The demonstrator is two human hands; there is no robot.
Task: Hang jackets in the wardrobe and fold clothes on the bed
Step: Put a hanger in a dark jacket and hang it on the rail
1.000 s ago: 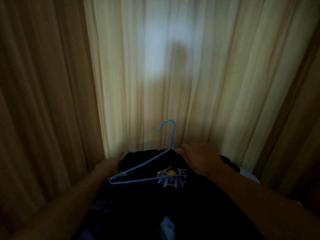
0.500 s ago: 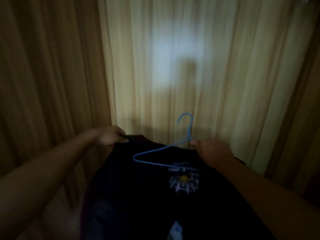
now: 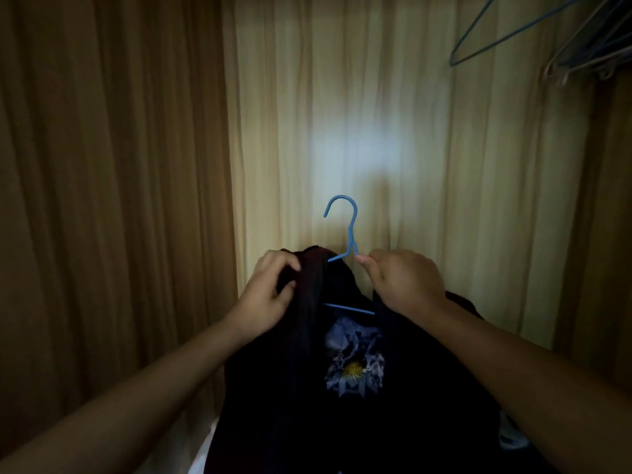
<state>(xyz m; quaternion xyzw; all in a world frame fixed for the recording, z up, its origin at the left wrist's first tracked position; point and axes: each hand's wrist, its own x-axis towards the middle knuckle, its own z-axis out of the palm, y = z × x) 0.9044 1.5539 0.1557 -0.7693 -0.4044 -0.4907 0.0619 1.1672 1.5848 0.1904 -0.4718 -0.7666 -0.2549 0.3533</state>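
- Dark jacket w/ pale embroidered crest (image 3: 290, 422) fills centre to 6 o'clock, partly draped on thin blue wire hanger (image 3: 349, 234); hook pokes up above collar.
- L hand (image 3: 270, 295), at 9 o'clock of hanger neck: grip clenched on jacket shoulder fabric, bunched over hanger arm on that side.
- R hand (image 3: 403, 282), at 3 o'clock of neck: grip pinching hanger wire just below the twist.
- Bg: beige pleated curtain (image 3: 376, 114); spare wire hangers (image 3: 506, 35) at 1 o'clock, up high.
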